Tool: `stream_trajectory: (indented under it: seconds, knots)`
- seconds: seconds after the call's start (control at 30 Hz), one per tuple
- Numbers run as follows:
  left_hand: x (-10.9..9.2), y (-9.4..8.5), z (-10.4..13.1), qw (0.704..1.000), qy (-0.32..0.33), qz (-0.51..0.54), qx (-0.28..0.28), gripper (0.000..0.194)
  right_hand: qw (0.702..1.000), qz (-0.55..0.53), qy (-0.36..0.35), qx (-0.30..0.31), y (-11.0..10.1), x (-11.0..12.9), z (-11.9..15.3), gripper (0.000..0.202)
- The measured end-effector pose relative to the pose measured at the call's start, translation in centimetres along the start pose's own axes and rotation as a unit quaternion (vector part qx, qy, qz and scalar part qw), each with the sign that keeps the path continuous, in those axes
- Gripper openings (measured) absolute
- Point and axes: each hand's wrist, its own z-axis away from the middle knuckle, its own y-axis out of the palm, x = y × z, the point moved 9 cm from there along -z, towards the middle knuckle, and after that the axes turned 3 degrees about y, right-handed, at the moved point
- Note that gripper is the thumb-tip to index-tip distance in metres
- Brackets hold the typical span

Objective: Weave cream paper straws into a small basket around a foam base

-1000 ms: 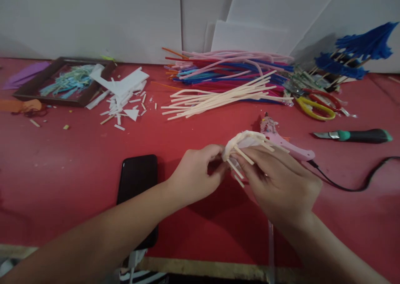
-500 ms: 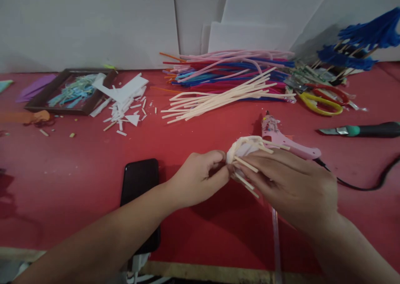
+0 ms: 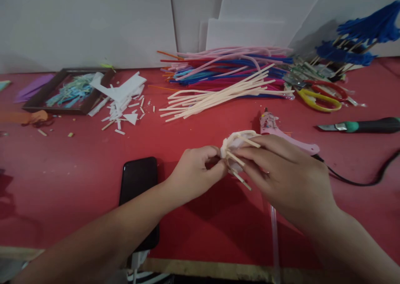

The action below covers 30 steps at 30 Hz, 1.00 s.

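Note:
Between my hands is a small round white craft piece [image 3: 229, 144] with cream sticks poking out of its rim toward me. My left hand [image 3: 201, 167] pinches its left edge between thumb and forefinger. From the right, my right hand [image 3: 281, 167] grips it, fingers around the sticks and partly inside; the fingertips are partly hidden. Just behind my right hand lies a pink glue gun [image 3: 281, 134], its nozzle pointing away. A clear glue stick [image 3: 274, 234] runs from under my right hand toward the table's front edge.
A black phone [image 3: 139, 179] lies by my left forearm. Farther back are white scraps [image 3: 125, 96], a brown frame [image 3: 56, 106], cream pipe cleaners [image 3: 215, 96] and coloured ones [image 3: 212, 69]. At right are yellow-handled scissors [image 3: 318, 102], a utility knife [image 3: 359, 126] and blue tasselled pieces [image 3: 368, 31].
My right hand has shifted slightly left and its fingers reach further over the sticks, covering more of them. My left hand keeps its pinch. The whole view has shifted slightly.

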Motion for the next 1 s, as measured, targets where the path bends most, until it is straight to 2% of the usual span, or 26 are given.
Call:
stream_trajectory:
  seconds: [0.17, 0.33, 0.53, 0.67, 0.83, 1.0]
  knots:
    - [-0.5, 0.0, 0.2, 0.999, 0.037, 0.016, -0.001, 0.017, 1.000, -0.019, 0.015, 0.006, 0.1, -0.2, 0.0, 0.025]
    - [-1.0, 0.1, 0.4, 0.997, 0.065, -0.042, 0.005, 0.015, 0.999, -0.030, 0.034, 0.013, 0.5, -0.6, 0.4, 0.021]
    - [-1.1, -0.7, 0.4, 0.994, 0.062, -0.082, -0.042, 0.016, 0.999, -0.004, 0.030, 0.036, 1.5, -0.9, 1.6, 0.022]
    - [-0.9, -1.2, 0.5, 0.993, 0.039, -0.083, -0.070, 0.016, 0.999, -0.013, 0.036, 0.012, 1.3, -0.5, 1.1, 0.016]
    - [-0.7, -0.8, 0.4, 0.995, 0.036, -0.078, -0.051, 0.014, 0.998, -0.026, 0.037, -0.039, 0.6, 0.0, 0.6, 0.013]
    - [-0.5, -0.7, 0.4, 0.991, 0.032, -0.118, -0.045, 0.010, 0.999, -0.019, 0.011, -0.039, 0.7, 0.4, 0.6, 0.015]
